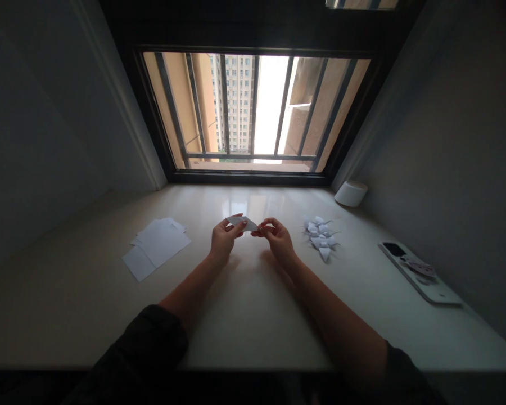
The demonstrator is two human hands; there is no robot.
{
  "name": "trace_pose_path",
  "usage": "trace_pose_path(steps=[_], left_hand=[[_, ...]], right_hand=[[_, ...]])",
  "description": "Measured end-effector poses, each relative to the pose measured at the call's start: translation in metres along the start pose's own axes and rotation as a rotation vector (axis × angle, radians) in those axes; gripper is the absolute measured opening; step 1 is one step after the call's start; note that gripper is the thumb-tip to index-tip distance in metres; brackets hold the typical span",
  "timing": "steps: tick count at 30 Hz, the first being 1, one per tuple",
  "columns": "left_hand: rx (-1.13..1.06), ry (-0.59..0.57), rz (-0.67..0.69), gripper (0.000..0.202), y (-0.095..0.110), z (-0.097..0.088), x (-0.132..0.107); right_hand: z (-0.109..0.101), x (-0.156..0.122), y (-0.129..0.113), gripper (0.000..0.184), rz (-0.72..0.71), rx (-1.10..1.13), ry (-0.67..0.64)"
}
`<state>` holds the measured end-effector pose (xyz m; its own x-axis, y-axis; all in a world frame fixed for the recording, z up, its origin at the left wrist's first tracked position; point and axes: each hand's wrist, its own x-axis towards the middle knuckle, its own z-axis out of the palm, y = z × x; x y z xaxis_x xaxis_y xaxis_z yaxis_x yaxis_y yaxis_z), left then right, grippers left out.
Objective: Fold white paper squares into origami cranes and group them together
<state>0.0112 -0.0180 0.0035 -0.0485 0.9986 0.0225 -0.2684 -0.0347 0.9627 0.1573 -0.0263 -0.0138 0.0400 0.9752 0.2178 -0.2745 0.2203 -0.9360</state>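
A small folded piece of white paper is held above the pale table, in the middle of the view. My left hand pinches its left end with thumb and fingers. My right hand pinches its right tip, fingers curled. Both forearms reach forward from dark sleeves at the bottom edge.
A loose stack of white paper sheets lies at the left. A cluster of several folded white paper figures lies at the right. A phone lies by the right wall, a white round container in the back right corner. A barred window is ahead.
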Motion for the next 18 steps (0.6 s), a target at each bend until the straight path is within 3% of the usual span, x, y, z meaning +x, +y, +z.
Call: trace_pose_path(steps=[18], left_hand=[[0.024,-0.014,0.044,0.046,-0.0042,0.0035,-0.0041]], right_hand=[[0.0022,-0.0007,0.0021,0.036,-0.017,-0.087,0.059]])
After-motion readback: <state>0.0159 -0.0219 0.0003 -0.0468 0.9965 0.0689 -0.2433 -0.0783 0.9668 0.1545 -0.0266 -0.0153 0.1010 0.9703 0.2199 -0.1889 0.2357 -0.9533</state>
